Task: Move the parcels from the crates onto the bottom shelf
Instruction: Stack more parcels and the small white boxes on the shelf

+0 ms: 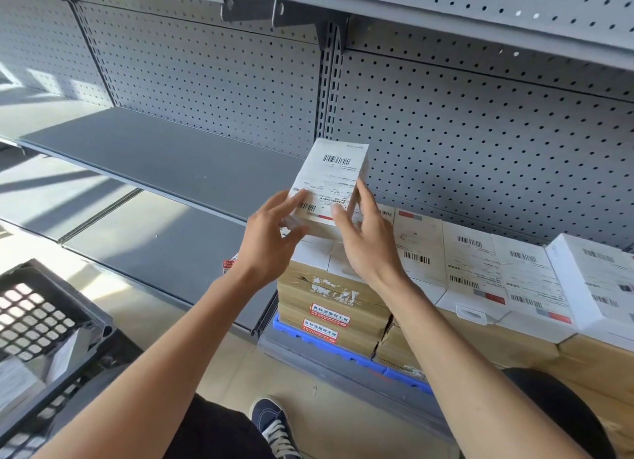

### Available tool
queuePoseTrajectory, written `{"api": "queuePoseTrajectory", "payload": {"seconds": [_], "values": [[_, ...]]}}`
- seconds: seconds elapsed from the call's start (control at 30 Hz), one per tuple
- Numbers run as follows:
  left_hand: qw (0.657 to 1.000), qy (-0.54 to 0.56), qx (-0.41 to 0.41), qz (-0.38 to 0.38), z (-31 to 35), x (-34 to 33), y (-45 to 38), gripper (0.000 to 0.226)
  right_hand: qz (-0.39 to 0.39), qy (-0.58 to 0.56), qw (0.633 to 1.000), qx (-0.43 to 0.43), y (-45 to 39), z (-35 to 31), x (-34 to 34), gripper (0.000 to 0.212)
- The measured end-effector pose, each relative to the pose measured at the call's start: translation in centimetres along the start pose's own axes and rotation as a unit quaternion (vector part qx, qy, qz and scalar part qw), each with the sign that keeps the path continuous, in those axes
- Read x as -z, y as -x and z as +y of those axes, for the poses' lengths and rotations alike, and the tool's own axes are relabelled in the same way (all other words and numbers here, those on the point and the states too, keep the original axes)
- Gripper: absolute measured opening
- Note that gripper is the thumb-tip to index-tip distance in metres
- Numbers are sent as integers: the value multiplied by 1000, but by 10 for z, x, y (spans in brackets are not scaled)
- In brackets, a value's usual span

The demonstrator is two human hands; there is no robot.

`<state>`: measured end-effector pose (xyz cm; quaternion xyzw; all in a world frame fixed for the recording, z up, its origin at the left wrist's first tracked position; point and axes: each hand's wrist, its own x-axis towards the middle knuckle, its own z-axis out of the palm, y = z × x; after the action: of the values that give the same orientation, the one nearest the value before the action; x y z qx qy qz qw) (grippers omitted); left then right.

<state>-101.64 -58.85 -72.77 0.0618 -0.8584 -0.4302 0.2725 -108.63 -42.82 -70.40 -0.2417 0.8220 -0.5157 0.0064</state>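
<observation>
— What is around the person's hands, seen from the head camera?

— A grey shelf unit with a dotted back wall (463, 143). The middle shelf (164, 157) is bare. Down on the right, the bottom shelf (343, 373) has brown boxes (329, 307) stacked on a blue tray (329, 347), with a row of white parcels (480, 266) on top. A black crate (37, 318) sits low on the left, with something pale inside. A dark shoe (274, 427) shows at the bottom.

— Can you read anything?

— The held white parcel (327, 187) has a paper label with barcodes; the small print is too blurry. The brown boxes have red stickers (328, 316) with white Chinese writing that I cannot make out.

— And the hands?

— Both arms reach forward. The left hand (271, 242) has its fingers on the parcel's left edge and under it. The right hand (367, 242) presses the right side with thumb and fingers. Together they hold the parcel tilted, just above the left end of the white row, in front of the back wall.
</observation>
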Motion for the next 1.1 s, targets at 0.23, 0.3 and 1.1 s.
{"api": "queuePoseTrajectory", "payload": {"seconds": [0.23, 0.3, 1.1], "values": [[998, 33, 51, -27, -25, 11, -18, 73, -49, 72, 996, -18, -11, 10, -14, 69], [996, 45, 66, -26, -34, 11, -19, 76, -62, 84, 994, -19, -15, 14, -22, 68], [968, 159, 194, -19, -33, 14, -9, 56, -35, 122, 992, 15, -12, 32, -33, 46]]}}
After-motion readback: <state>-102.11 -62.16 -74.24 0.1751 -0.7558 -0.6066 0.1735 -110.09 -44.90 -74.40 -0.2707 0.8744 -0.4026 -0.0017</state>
